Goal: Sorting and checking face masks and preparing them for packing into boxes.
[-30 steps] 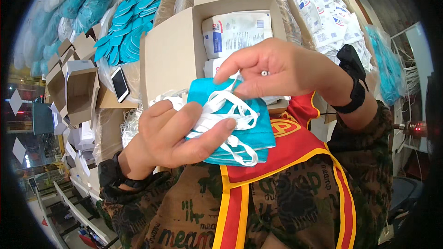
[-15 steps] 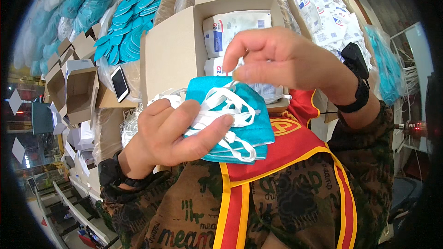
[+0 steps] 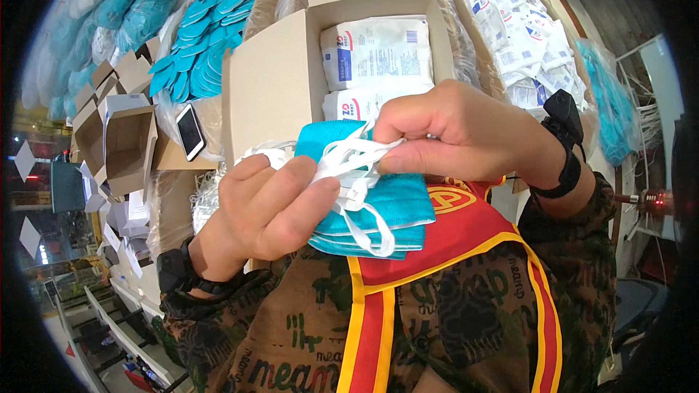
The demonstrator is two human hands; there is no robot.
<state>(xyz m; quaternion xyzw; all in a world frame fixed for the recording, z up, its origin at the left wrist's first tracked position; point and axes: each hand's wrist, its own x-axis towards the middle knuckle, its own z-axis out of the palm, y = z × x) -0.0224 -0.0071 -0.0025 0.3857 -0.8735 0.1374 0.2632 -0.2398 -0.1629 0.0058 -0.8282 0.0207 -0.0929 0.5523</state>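
Observation:
My left hand [image 3: 266, 207] grips a stack of teal fabric pads [image 3: 404, 204] with white undersides, held in front of my chest. White elastic straps [image 3: 357, 156] lie bunched across the top pad, by my left thumb and fingers. One loop hangs down over the lower edges of the stack. My right hand [image 3: 451, 131] pinches the straps between thumb and index finger, close above the pads. Just beyond the hands stands an open cardboard box [image 3: 266, 87] with white printed packets [image 3: 386, 51] inside. The right hand partly covers the nearer packet.
At the far left a lined carton holds a heap of teal pads [image 3: 207, 36]. A phone [image 3: 190, 132] lies near it, beside small open boxes [image 3: 124, 145]. More white packets [image 3: 510, 22] fill a container at the far right, next to bagged teal material [image 3: 608, 102].
My right hand has moved down and closed on the straps, which are now drawn together toward it. The left thumb has shifted back to the left over the stack.

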